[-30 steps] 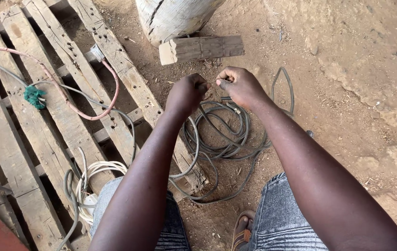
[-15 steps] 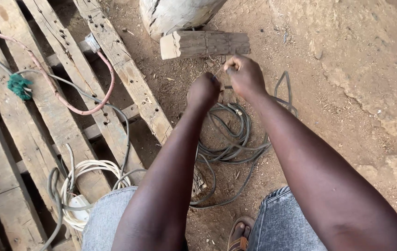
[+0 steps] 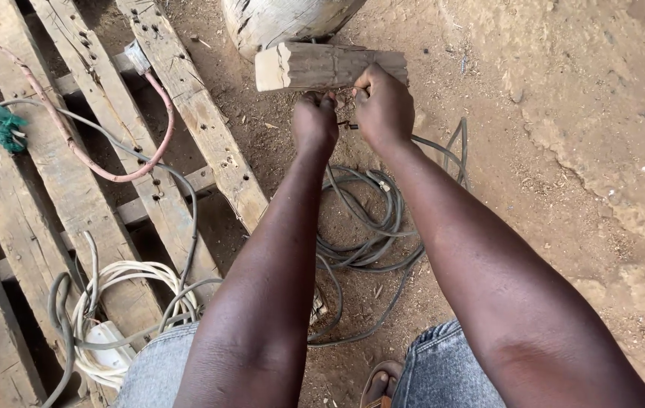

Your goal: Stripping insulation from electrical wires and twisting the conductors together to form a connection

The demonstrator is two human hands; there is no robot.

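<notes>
Where packed reddish dirt ground fills the right of the frame, a weathered wooden pallet of nail-marked slats covers the left. Upper centre, a pale tree trunk rises behind a short split wood block. Centre, a grey cable coil lies on the dirt beneath the forearms. Lower left, a white cable bundle rests on the slats; a pink hose curves above it. Left hand and right hand are both closed, fingertips pinching a thin dark wire end between them, just below the block. A green rag knot sits far left.
</notes>
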